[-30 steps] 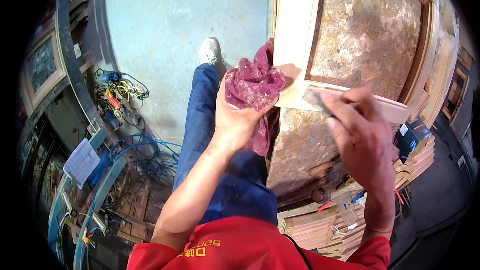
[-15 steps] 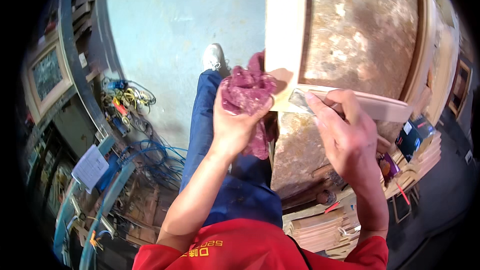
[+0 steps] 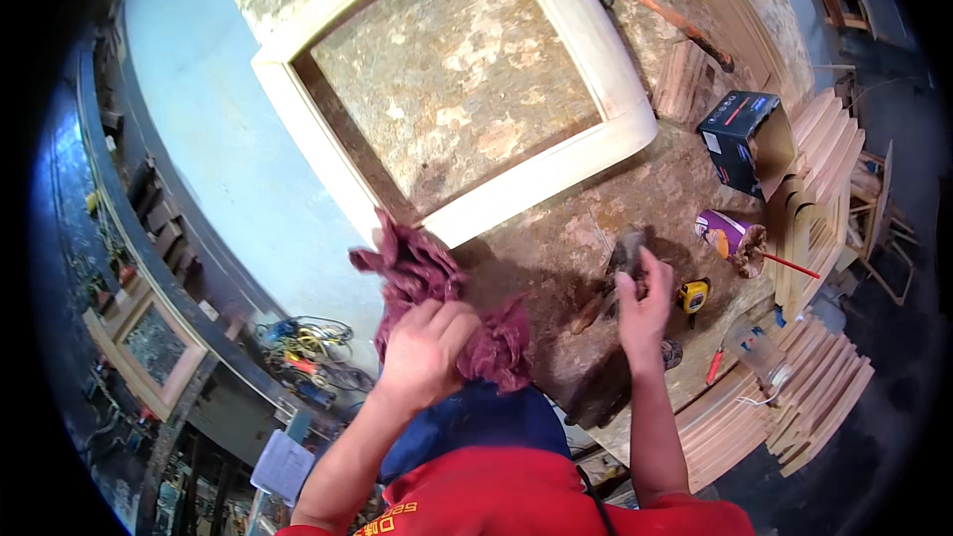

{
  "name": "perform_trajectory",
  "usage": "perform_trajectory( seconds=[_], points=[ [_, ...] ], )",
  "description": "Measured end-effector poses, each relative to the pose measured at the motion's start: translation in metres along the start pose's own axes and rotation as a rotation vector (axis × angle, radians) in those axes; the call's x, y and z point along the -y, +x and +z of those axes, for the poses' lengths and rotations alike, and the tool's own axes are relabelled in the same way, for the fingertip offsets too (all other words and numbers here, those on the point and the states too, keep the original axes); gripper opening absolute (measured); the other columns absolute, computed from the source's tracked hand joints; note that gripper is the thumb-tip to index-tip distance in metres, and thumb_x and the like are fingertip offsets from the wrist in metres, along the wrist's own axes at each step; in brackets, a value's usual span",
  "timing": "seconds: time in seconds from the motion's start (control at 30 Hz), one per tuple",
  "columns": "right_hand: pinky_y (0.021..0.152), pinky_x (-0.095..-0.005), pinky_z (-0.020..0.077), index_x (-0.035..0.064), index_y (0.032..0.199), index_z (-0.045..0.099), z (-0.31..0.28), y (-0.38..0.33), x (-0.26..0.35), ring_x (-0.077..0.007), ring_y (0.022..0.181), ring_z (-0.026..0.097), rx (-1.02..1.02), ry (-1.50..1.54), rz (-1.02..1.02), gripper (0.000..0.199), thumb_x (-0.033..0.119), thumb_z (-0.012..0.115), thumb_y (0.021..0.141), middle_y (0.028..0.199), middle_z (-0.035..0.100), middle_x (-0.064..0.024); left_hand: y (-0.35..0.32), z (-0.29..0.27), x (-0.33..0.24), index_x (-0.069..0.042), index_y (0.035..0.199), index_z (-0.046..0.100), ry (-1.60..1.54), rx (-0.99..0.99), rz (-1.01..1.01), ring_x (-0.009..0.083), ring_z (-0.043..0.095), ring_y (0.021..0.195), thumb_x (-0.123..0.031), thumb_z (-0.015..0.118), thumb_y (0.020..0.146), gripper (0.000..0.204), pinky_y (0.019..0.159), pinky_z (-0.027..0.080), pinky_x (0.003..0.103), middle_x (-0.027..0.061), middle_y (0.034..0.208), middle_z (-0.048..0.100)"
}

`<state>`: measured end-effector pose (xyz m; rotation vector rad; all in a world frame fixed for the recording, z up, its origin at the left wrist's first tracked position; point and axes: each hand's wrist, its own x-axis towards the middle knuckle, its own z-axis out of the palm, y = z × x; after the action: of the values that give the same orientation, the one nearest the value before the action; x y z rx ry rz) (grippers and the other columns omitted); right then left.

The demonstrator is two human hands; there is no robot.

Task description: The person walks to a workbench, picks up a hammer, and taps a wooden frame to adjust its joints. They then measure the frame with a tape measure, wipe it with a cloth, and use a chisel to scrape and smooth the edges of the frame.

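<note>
In my left hand (image 3: 429,349), closed and bunching it up, is a maroon rag (image 3: 417,273) that hangs by the near corner of a pale wooden frame (image 3: 516,194). The frame lies flat on a stained, mottled workbench (image 3: 556,238). Thumb and fingers of my right hand (image 3: 645,303) close on a small dark grey piece (image 3: 627,253), whose kind is too blurred to tell, low over the bench. A yellow tape measure (image 3: 693,295) lies just right of that hand.
A hammer (image 3: 670,15) and wood block (image 3: 683,79) lie beyond the frame. To the right are a black box (image 3: 740,139), a purple can (image 3: 727,236) with a red stick, a clear plastic container (image 3: 756,349) and stacked wooden strips (image 3: 809,387). Tangled cables (image 3: 308,352) lie at left.
My view has turned toward the bench, bringing the whole frame into sight. My right hand has left the frame's edge for the bench top. My left hand still grips the rag, now palm down.
</note>
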<state>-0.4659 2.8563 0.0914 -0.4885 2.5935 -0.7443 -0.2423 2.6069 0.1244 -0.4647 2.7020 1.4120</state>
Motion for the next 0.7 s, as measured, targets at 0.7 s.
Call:
perform_trajectory(
  seconds=[0.7],
  points=[
    [0.096, -0.0474, 0.0487, -0.0033, 0.129, 0.057, -0.050, 0.071, 0.155, -0.0411, 0.107, 0.061, -0.175, 0.081, -0.245, 0.045, 0.006, 0.068, 0.086, 0.120, 0.062, -0.0226, 0.107, -0.093, -0.019, -0.002, 0.156, 0.038, -0.459, 0.144, 0.026, 0.0370, 0.048, 0.139, -0.037, 0.064, 0.101, 0.071, 0.114, 0.040, 0.047, 0.0235, 0.157, 0.041]
  ],
)
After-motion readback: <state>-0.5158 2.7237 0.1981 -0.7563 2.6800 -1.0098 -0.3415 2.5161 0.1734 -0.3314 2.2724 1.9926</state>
